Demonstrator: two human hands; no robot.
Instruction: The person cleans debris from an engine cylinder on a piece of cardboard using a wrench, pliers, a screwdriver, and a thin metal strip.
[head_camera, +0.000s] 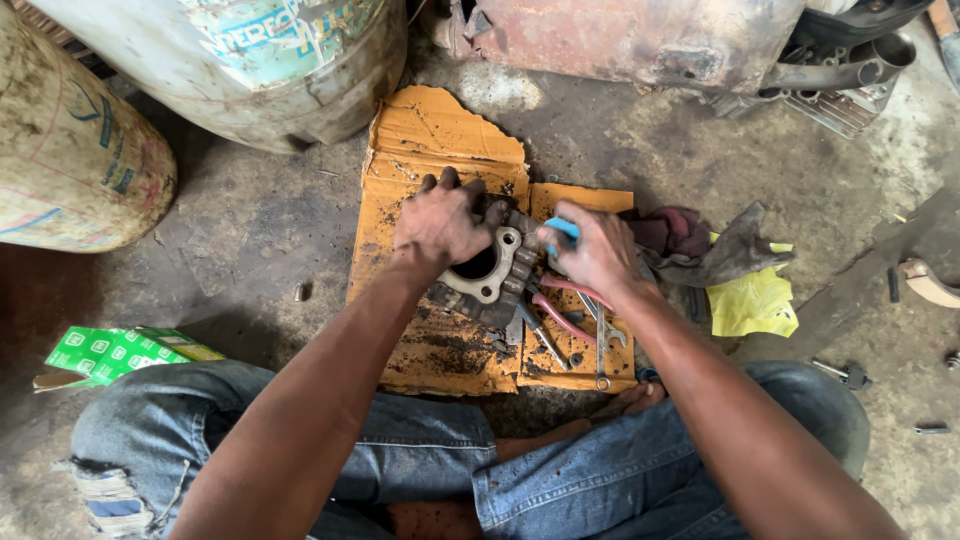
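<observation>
A grimy metal brake caliper (490, 272) with a round bore lies on a stained piece of cardboard (440, 150) on the floor. My left hand (440, 225) presses down on the caliper's left side and grips it. My right hand (595, 250) is closed around a small blue object (562, 230) held against the caliper's right edge. Pink-handled pliers (560, 305) and a spanner (601, 345) lie on the cardboard just below my right hand.
Two dirty drums (70, 150) stand at the upper left, a rusty machine body (640, 40) at the top. Rags (700, 245) and a yellow bag (755, 305) lie to the right, a green box (110, 352) at the left. My jeans-clad legs fill the bottom.
</observation>
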